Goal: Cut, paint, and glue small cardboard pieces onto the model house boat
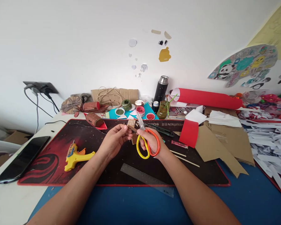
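Observation:
My left hand [115, 140] pinches a small brown strip [132, 128], which looks like cardboard, between thumb and fingers. In my right hand [162, 149] is a pair of scissors [142, 125] with one yellow and one orange handle loop. The blades point up and away from me, close to the strip's right end; whether they touch it I cannot tell. Behind my hands lie a printed cardboard piece [131, 122] and a black utility knife [162, 129]. A small brown piece [134, 139] shows between my hands on the dark mat [107, 172].
Left of my hands lie a yellow glue gun [72, 157] and a phone [23, 159]. A clear ruler [146, 179] rests near the mat's front edge. Paint pots [140, 111], a brown model boat [96, 121] and a flask [161, 89] stand behind; cardboard [213, 143] lies right.

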